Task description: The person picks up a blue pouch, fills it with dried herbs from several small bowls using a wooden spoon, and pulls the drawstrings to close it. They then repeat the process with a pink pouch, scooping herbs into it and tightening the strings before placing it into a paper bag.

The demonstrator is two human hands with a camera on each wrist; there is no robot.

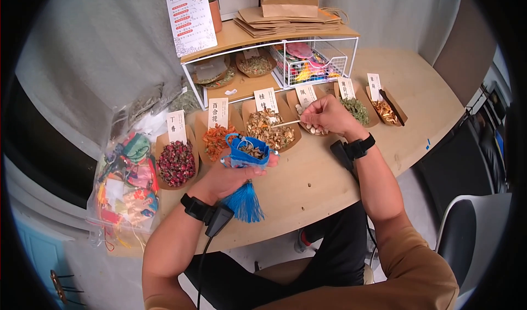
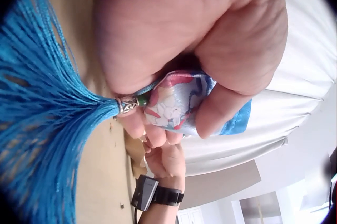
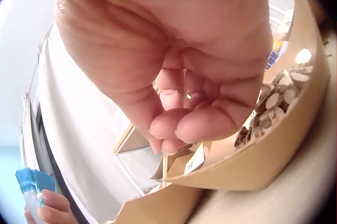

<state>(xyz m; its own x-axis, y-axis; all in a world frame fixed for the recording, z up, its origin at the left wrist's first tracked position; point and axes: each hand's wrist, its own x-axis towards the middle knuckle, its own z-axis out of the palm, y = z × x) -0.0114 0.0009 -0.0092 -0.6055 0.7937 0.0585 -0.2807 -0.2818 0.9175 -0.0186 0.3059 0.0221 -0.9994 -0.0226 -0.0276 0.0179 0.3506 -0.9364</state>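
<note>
My left hand [image 1: 224,181] grips a blue sachet pouch [image 1: 240,158] with its mouth facing up and brown dried pieces inside. Its blue tassel [image 1: 245,204] hangs below the hand. In the left wrist view, thumb and fingers curl round the pouch's printed side [image 2: 171,109], with a metal bead above the tassel [image 2: 42,113]. My right hand [image 1: 328,116] pinches a thin, pale wooden stick [image 1: 286,124]. The stick's far end reaches over a paper tray [image 1: 297,136] of pale brown dried herb pieces [image 1: 268,127]. That end is hard to make out among the pieces.
Paper trays with rosebuds [image 1: 175,164], orange petals [image 1: 218,141], white slices [image 1: 315,129] and green leaves [image 1: 357,111] line the table, each with a label card. A plastic bag of colourful sachets [image 1: 129,186] lies left. Behind stands a shelf [image 1: 219,50] with a wire basket [image 1: 329,68].
</note>
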